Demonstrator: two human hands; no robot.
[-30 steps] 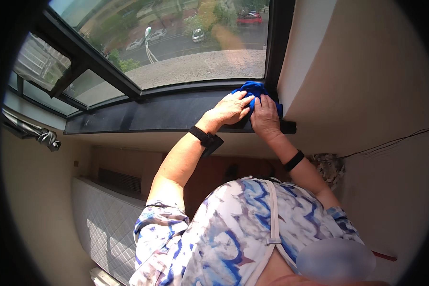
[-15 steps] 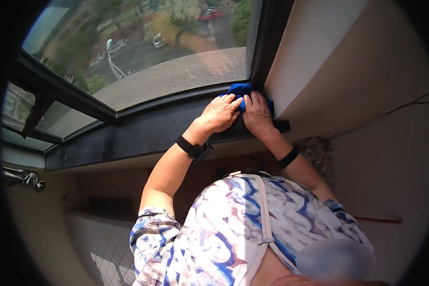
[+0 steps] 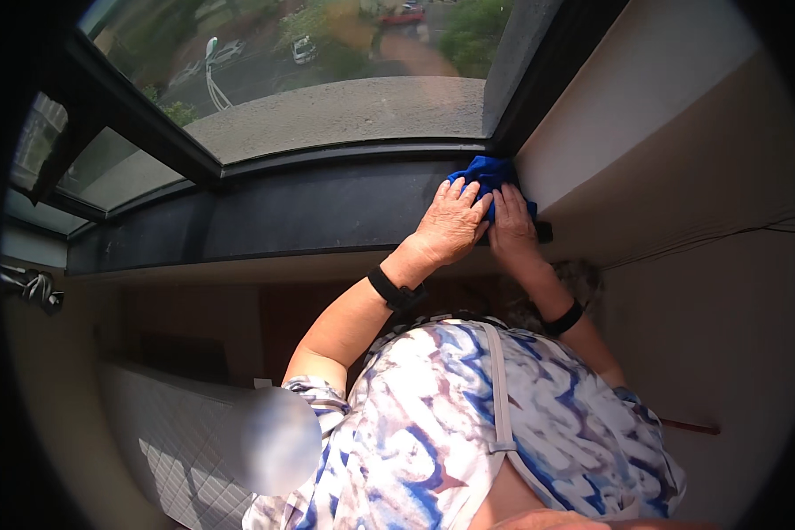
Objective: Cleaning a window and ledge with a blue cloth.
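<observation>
A crumpled blue cloth (image 3: pixel 493 172) lies on the dark window sill (image 3: pixel 327 212), in the right corner where the window frame meets the wall. My left hand (image 3: pixel 453 221) presses on the cloth's left part, its fingers stretched out and spread. Close beside it, my right hand (image 3: pixel 514 230) rests on the cloth's right part with fingers extended forward. Both palms face down, so what lies under them is hidden. A black band (image 3: pixel 396 290) circles my left wrist, and another black band (image 3: pixel 564 318) is on the right one.
Beyond the sill rises a dark-framed window (image 3: pixel 353 146) overlooking a street with cars. A pale wall (image 3: pixel 627 115) closes the right side, and thin cables (image 3: pixel 680 245) run along it. Below at left lies a quilted pale surface (image 3: pixel 163 442). A grey bundle (image 3: pixel 37 287) hangs at far left.
Both hands and the blue cloth appear farther right in the picture, but the whole view has shifted too. The cloth stays in the same sill corner, with the hands slightly nearer my body.
</observation>
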